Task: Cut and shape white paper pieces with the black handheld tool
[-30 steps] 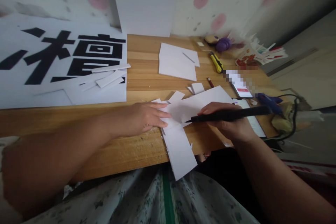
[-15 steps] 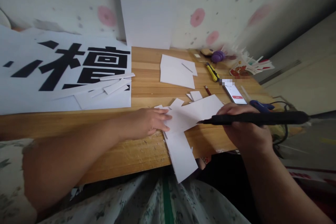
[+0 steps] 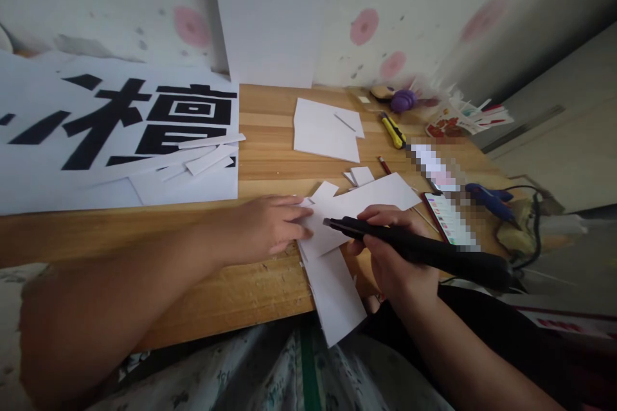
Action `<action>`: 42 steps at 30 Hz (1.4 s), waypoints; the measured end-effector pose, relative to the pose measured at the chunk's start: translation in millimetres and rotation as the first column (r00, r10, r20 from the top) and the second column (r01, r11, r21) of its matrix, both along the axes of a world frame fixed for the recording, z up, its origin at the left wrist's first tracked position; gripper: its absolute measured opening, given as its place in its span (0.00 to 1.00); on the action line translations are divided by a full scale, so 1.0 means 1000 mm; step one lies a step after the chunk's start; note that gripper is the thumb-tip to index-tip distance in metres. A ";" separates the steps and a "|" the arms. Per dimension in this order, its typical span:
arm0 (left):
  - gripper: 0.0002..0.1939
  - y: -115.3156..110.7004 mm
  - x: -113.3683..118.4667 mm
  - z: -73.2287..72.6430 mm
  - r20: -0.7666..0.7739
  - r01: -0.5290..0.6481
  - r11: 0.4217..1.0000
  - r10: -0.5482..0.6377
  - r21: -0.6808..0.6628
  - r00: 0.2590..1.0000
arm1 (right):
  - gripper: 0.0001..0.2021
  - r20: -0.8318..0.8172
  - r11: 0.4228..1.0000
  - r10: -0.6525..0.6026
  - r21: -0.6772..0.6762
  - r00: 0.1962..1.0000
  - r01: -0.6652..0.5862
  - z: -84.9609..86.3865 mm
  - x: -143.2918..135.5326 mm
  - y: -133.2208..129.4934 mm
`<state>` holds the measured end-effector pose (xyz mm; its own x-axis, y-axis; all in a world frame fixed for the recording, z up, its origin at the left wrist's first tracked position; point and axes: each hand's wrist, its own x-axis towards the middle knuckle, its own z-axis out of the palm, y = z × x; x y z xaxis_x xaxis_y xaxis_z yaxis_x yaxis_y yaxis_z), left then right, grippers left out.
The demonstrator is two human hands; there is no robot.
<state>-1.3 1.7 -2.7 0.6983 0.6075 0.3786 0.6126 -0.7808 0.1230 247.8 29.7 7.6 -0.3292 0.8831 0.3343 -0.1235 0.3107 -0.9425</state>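
Note:
My left hand (image 3: 267, 226) lies flat on a white cut paper shape (image 3: 337, 231) at the front edge of the wooden table (image 3: 270, 160), pressing it down. My right hand (image 3: 393, 250) grips a long black pen-like tool (image 3: 424, 250). The tool's tip points left and rests over the paper near my left fingertips. The lower part of the paper hangs over the table's edge toward my lap.
A big white sheet with black printed characters (image 3: 120, 122) and loose paper strips (image 3: 202, 154) covers the left. Further back lie a white sheet (image 3: 325, 131), a yellow utility knife (image 3: 391, 130), a purple object (image 3: 402, 101), a phone (image 3: 448, 218) and a blue glue gun (image 3: 489, 199).
My right hand has drawn the black tool back toward me and to the left, so its tip now sits closer to my left fingers. My left hand stays pressed on the paper.

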 end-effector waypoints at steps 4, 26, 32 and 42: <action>0.11 0.000 0.000 -0.005 0.029 -0.048 0.999 0.048 -0.005 0.998 | 0.09 0.109 0.997 -0.025 0.079 0.994 0.017 0.004 -0.005 -0.005; 0.07 -0.001 0.006 -0.012 0.109 -0.124 0.991 0.119 0.039 0.987 | 0.09 0.155 0.994 0.005 0.106 0.988 -0.022 -0.008 -0.012 -0.008; 0.07 -0.001 0.006 -0.013 0.106 -0.118 0.993 0.115 0.023 0.988 | 0.08 0.255 0.979 -0.058 0.205 0.965 0.005 -0.008 -0.011 -0.011; 0.07 -0.003 0.007 -0.006 0.068 -0.143 0.982 0.152 -0.126 0.986 | 0.10 0.497 0.803 -0.197 0.577 0.845 -0.152 0.006 -0.009 -0.008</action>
<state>5.9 -0.9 -8.2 0.5695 0.7457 0.3457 0.7048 -0.6595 0.2613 238.6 22.0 13.6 -0.5841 0.5854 0.5623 0.3317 0.8044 -0.4929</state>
